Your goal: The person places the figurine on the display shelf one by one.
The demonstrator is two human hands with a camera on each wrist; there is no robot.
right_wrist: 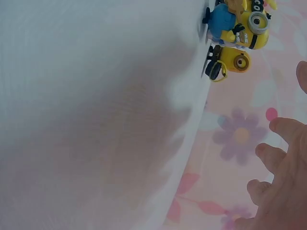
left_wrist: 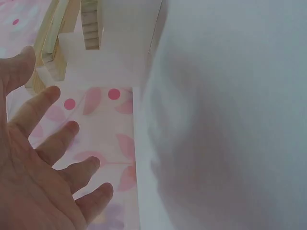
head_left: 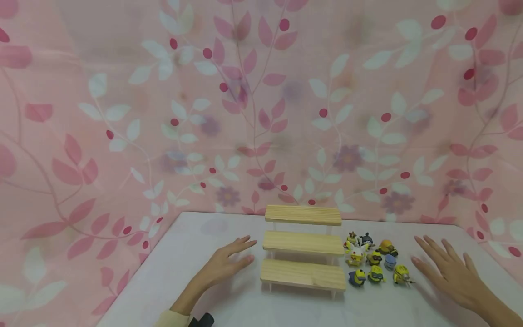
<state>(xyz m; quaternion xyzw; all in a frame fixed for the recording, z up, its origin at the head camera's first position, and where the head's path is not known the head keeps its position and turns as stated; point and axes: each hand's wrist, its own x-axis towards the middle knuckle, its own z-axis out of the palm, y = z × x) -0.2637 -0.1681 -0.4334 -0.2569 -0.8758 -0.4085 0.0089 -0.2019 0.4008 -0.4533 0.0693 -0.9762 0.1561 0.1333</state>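
Head view shows small figures (head_left: 374, 258) on the white bench (head_left: 229, 299), just right of a three-tier wooden stand (head_left: 303, 243); the left grip (head_left: 224, 263), fingers spread, holding nothing, hovers beside the stand, the right grip (head_left: 454, 276), likewise spread and empty, near the figures, a pink backdrop (head_left: 302, 100) behind.

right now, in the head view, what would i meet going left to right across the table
left hand → three-tier wooden stand → cluster of small toy figures → right hand
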